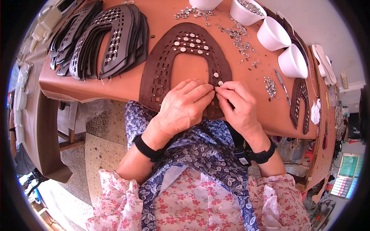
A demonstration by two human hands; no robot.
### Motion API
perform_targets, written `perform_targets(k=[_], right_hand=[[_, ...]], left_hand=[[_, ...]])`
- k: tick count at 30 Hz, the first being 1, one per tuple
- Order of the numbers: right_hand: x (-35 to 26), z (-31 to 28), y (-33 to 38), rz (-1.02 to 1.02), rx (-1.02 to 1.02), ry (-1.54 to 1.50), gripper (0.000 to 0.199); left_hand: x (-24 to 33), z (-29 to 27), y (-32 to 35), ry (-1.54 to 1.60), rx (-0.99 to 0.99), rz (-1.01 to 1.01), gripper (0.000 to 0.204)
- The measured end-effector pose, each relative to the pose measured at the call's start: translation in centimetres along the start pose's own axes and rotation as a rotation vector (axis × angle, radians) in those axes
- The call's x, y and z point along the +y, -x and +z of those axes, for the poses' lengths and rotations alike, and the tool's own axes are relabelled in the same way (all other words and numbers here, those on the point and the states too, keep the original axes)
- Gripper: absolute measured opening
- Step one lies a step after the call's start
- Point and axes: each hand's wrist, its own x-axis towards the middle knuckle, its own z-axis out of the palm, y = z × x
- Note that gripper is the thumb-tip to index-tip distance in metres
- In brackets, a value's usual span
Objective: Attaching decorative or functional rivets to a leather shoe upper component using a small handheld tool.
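Note:
A dark brown, arch-shaped leather piece (152, 71) with rows of punched slots lies at the table's front edge. Round silvery studs (192, 35) sit across its top, and two more run down its right leg. My left hand (185, 101) lies over the opening, its fingers closed at the inner edge of that right leg; its thumb is hidden. Just below the lowest large stud, my right hand (239, 103) pinches at a slot, with its fingertips almost touching the left ones. Whatever small part is between the right fingertips is too small to make out.
Stacked dark leather pieces (127, 46) stand at the left. White cups (273, 34) line the far right, one filled with small metal parts. Loose studs and rivets (241, 40) lie scattered before them. A pen-like tool (282, 85) and another slotted leather piece (296, 106) lie at right.

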Motion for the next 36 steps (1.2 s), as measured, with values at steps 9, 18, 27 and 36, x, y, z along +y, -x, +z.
perform_targets(k=[9,18,27,36], right_hand=[[-0.3,-0.7,-0.4,-0.100,-0.058,0.106,0.015],[-0.9,-1.3,-0.3,-0.064,-0.128,0.126,0.018],[3.0,-2.4,-6.0,0.150,-0.182,-0.119,0.023],[10.4,2.9,-14.3,0.208,-0.217,0.111,0.021]], left_hand=[[0.1,0.2,0.0,0.000,0.016,-0.009,0.023],[0.1,0.1,0.0,0.023,0.014,-0.022,0.022],[0.2,-0.4,-0.1,0.026,-0.029,-0.022,0.031],[0.6,-0.4,-0.1,0.045,-0.028,-0.034,0.031]])
